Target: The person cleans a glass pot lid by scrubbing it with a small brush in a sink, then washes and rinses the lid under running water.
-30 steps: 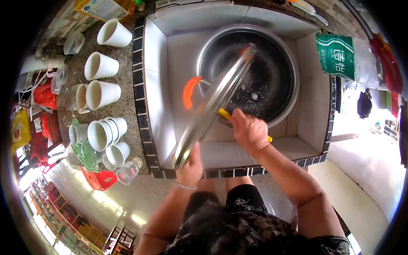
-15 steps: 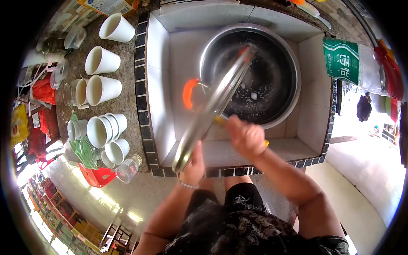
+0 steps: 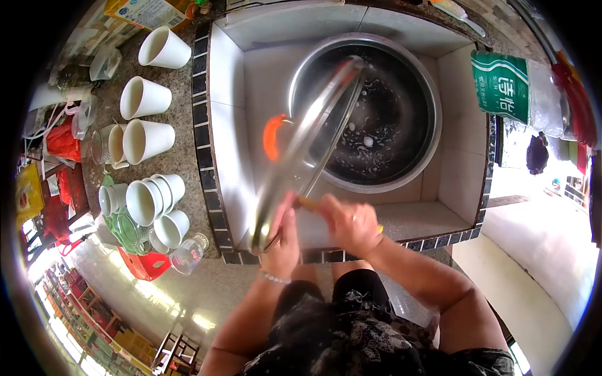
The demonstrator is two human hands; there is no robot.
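Note:
A round pot lid (image 3: 302,147) with a shiny metal rim is tilted almost edge-on over the sink. Its orange handle (image 3: 272,136) juts out on the far left side. My left hand (image 3: 282,245) grips the lid's lower rim. My right hand (image 3: 351,224) is closed around a thin yellow-handled tool (image 3: 307,202), pointing at the lid's inner face near my left fingers. What the tool's tip is cannot be made out. Behind the lid stands a large metal basin (image 3: 401,175) of dark water, with bubbles on it. The lid's upper end overlaps the basin.
The tiled sink (image 3: 461,131) surrounds the basin. Several white cups (image 3: 150,141) line the counter on the left, with a clear glass (image 3: 188,254) at its edge. A green-labelled plastic package (image 3: 501,84) lies at the right, and a white-handled brush (image 3: 461,15) at the back.
My right hand has moved left and slightly down with the yellow-handled tool, closer to my left hand. The lid has shifted a little left and shows more of its inner face.

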